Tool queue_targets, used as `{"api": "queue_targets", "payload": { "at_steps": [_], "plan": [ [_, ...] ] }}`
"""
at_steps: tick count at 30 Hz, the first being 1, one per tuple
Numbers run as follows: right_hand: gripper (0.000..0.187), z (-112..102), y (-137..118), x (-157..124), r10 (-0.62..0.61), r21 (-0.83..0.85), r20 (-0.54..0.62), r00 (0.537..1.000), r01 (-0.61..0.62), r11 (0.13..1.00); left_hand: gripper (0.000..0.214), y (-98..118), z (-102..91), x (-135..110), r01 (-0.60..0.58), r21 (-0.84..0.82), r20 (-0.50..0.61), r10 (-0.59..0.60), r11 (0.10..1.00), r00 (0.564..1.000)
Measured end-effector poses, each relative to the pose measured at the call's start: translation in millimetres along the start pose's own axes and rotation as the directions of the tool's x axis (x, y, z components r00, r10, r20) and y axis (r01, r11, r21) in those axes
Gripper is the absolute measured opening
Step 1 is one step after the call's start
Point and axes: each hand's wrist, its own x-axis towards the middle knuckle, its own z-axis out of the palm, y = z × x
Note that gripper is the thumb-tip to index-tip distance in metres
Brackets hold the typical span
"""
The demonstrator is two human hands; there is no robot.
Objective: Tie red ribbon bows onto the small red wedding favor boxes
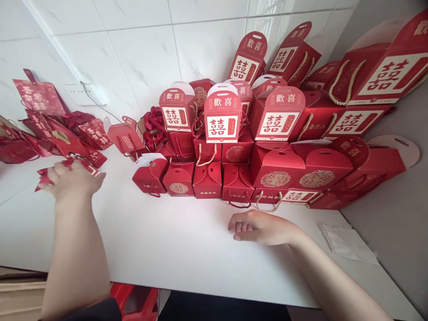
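Observation:
My left hand (75, 180) reaches over a small red packet (43, 178) at the left of the table. Its fingers are spread across the packet and the thumb points out to the right; the palm side is hidden. Just behind it leans a red gift bag (68, 145) with a gold-edged handle opening. My right hand (257, 227) rests low over the table's middle, loosely curled, fingers partly apart and nothing in it. In front of that hand stands a row of red gift boxes, the nearest a box with a red cord handle (237, 183).
Stacked red and white boxes (223, 113) fill the back right against the tiled wall (140, 53). Red bags (42, 98) crowd the back left below a wall socket (85, 94). A clear plastic packet (347, 243) lies at right on the white table (174, 249). Below is a red stool (147, 303).

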Motion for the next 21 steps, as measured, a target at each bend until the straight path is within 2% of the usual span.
{"api": "queue_targets", "payload": {
  "at_steps": [2, 7, 12, 15, 17, 18, 20, 21],
  "plan": [
    [0.024, 0.0, 0.6, 0.5, -0.001, -0.006, -0.007, 1.000, 0.001, 1.000, 0.079, 23.9, -2.7, 3.3, 0.016, 0.044, -0.062, -0.013, 0.999, 0.998],
    [0.021, -0.1, 1.9, 1.4, -0.002, -0.024, -0.017, 1.000, 0.001, 1.000, 0.065, 79.7, -0.5, 12.9, -0.203, 0.045, 0.082, 0.198, 0.978, 0.977],
    [0.019, 1.2, 2.6, 5.1, -0.021, -0.057, -0.047, 0.999, 0.018, 0.998, 0.068, 102.4, 11.9, 20.4, -0.191, 0.103, 0.023, 0.190, 0.976, 0.982],
    [0.014, -1.6, -9.7, 2.9, -0.076, -0.156, -0.165, 0.983, 0.050, 0.986, 0.068, 112.2, 11.4, 12.7, -0.293, 0.077, -0.049, 0.297, 0.953, 0.954],
    [0.016, -9.4, -26.3, -4.7, -0.183, -0.286, -0.310, 0.933, 0.092, 0.954, 0.064, 121.8, 8.0, 2.3, -0.408, 0.008, -0.023, 0.408, 0.913, 0.913],
    [0.016, -15.8, -36.1, -10.4, -0.258, -0.372, -0.384, 0.887, 0.107, 0.922, 0.060, 127.6, 6.3, -3.9, -0.457, -0.042, 0.021, 0.458, 0.889, 0.889],
    [0.015, -32.9, -54.7, -24.6, -0.398, -0.528, -0.526, 0.752, 0.078, 0.846, 0.054, 140.5, 4.7, -17.8, -0.520, -0.143, 0.136, 0.537, 0.842, 0.832],
    [0.013, -43.1, -61.9, -32.1, -0.448, -0.601, -0.592, 0.670, 0.004, 0.799, 0.054, 147.2, 5.1, -25.1, -0.547, -0.173, 0.189, 0.573, 0.819, 0.798]
  ]
}}
